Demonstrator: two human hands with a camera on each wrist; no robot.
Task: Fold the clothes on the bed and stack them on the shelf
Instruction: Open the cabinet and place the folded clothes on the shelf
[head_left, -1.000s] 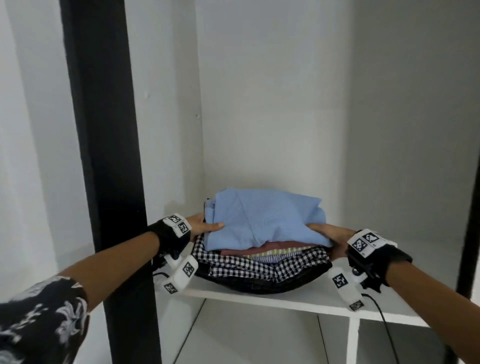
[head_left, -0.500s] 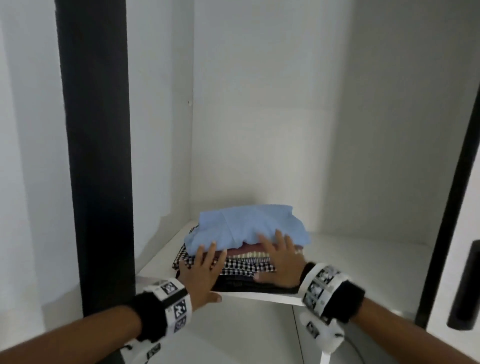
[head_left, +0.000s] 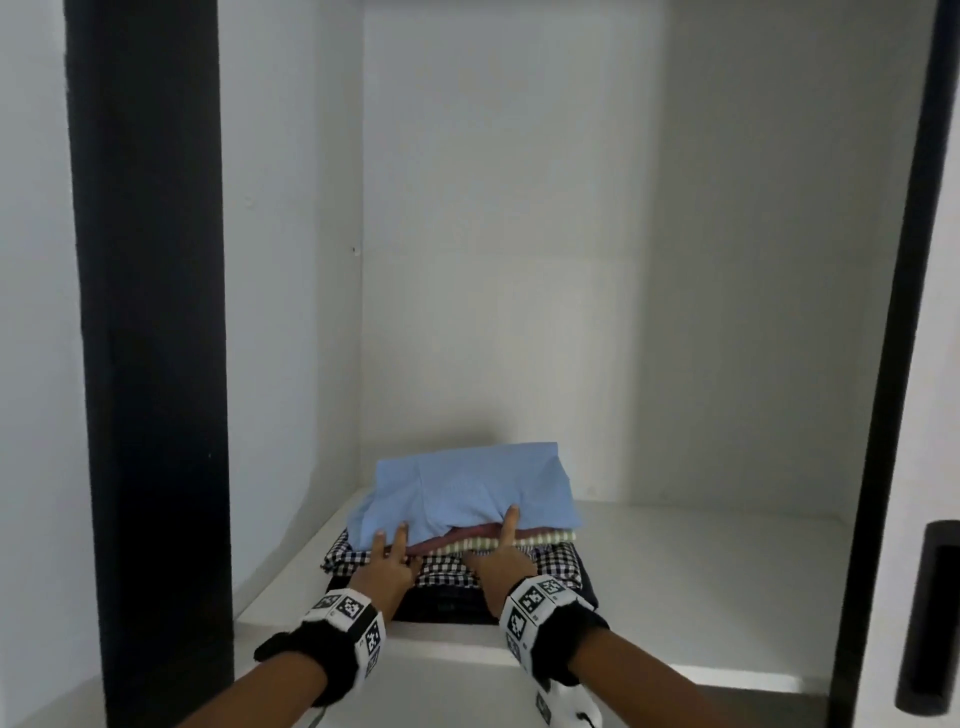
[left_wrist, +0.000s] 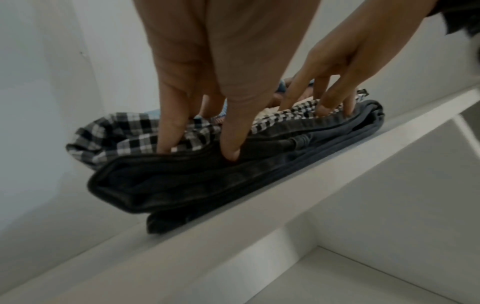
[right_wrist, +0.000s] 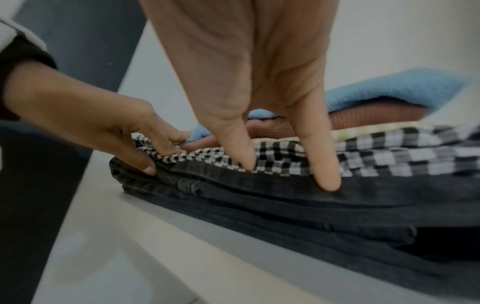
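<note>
A stack of folded clothes sits at the left of the white shelf: a blue garment on top, a reddish-brown one under it, then a black-and-white checked shirt, and dark jeans at the bottom. My left hand and right hand are side by side at the stack's front. Both have straight fingers. In the left wrist view my left fingertips press on the checked shirt and the jeans' edge. My right fingertips press there too.
A black upright post stands close on the left. A black frame and a dark handle are on the right. Bare shelf lies to the right of the stack. A lower compartment opens below.
My hands left the stack's sides and came together at its front, fingers straight against it. The stack now lies farther back on the shelf.
</note>
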